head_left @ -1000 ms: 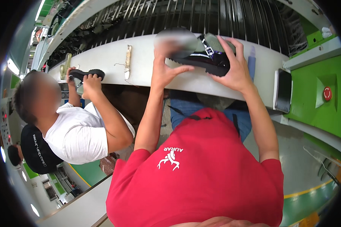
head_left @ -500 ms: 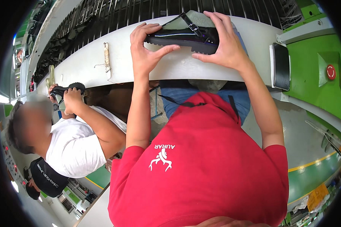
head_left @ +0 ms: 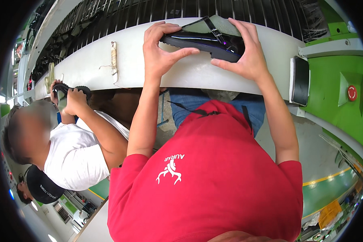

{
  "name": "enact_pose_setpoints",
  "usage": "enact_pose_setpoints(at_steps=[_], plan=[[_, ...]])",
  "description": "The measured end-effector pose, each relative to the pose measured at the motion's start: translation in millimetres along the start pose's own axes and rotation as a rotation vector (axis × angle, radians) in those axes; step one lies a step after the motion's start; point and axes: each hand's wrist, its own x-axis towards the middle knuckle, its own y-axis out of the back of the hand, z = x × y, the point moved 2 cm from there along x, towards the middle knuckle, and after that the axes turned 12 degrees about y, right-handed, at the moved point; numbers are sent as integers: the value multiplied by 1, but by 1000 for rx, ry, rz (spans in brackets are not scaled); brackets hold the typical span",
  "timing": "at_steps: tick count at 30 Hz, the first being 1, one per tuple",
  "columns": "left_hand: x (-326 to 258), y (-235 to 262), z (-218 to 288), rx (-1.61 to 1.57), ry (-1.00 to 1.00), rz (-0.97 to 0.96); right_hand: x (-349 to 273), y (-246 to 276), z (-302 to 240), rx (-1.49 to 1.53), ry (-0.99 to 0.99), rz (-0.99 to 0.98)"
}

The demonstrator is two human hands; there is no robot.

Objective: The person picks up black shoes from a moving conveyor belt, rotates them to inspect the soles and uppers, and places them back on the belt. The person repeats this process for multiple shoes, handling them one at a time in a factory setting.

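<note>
Conveyor: the dark ribbed belt [head_left: 213,10] runs just behind the white ledge, likely carrying work past the seats.
White ledge: the long pale ledge [head_left: 149,60] serves as the landmark; the shoe is held just above its near edge, so the ledge can take the weight.
Co-worker: a person in a white shirt [head_left: 74,157] sits to the left along the ledge, holding another dark shoe [head_left: 66,90] at its edge.
Black shoe: the glossy black strapped shoe [head_left: 207,40] lies on its side over the middle of the ledge, strap uppermost, apparently turned for a look at its side.
Right hand: the right hand [head_left: 246,52] wraps the right end, fingers curled over it, thumb beneath.
Left hand: the left hand [head_left: 161,50] clasps the left end, thumb along the sole edge, steadying it.
Dark panel: a small dark panel [head_left: 300,80] sits at the ledge's right end.
</note>
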Motion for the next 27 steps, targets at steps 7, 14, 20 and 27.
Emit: enact_pose_setpoints(at_steps=[7,14,20,27], plan=[[-7,3,-1,-33,-3,30,0,0,-16,-13,3,-6],[-21,11,-21,-382,190,-97,-3,-12,-20,421,-362,180],[-32,7,-40,-835,545,-203,-5,-13,-22,441,-422,203],[-28,11,-20,-955,450,-166,-16,-9,-39,391,-349,215]])
